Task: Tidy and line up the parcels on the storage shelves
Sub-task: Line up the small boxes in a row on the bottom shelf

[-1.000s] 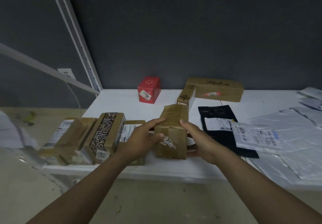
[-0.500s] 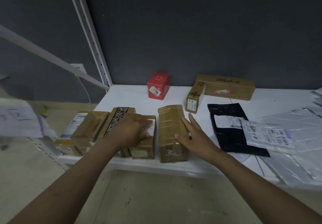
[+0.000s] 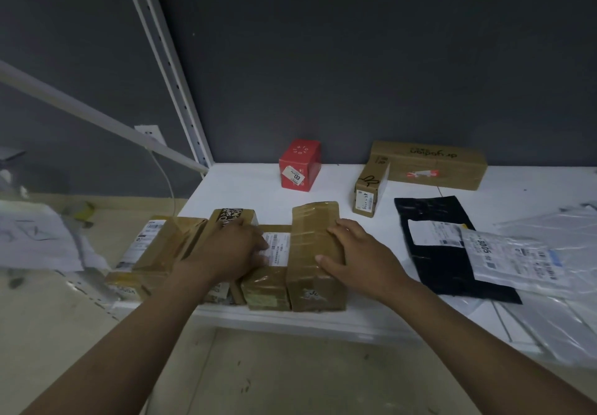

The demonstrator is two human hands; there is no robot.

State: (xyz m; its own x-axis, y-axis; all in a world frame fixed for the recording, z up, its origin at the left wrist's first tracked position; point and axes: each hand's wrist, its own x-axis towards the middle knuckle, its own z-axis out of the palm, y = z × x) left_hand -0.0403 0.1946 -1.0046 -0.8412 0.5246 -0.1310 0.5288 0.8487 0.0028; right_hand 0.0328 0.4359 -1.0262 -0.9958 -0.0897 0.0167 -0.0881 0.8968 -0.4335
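Several brown parcels stand in a row along the front edge of the white shelf (image 3: 245, 188). The rightmost is a tall taped brown parcel (image 3: 311, 243), touching a lower labelled parcel (image 3: 273, 272) on its left. My right hand (image 3: 352, 253) lies flat against the tall parcel's right side, fingers spread. My left hand (image 3: 232, 249) rests palm down on the labelled parcel and on the dark patterned parcel (image 3: 231, 216) beside it. A wider brown parcel (image 3: 155, 249) ends the row at the left.
At the back stand a red box (image 3: 298, 165), a small upright brown box (image 3: 370, 188) and a long brown box (image 3: 429, 165). A black mailer bag (image 3: 442, 253) and white plastic mailers (image 3: 517, 259) lie to the right. A white upright (image 3: 168, 65) rises at the shelf's left corner.
The tall parcel was held up in both hands, then set down at the front edge. My right hand has pushed it left against the labelled parcel; my left hand moved onto the neighbouring parcels.
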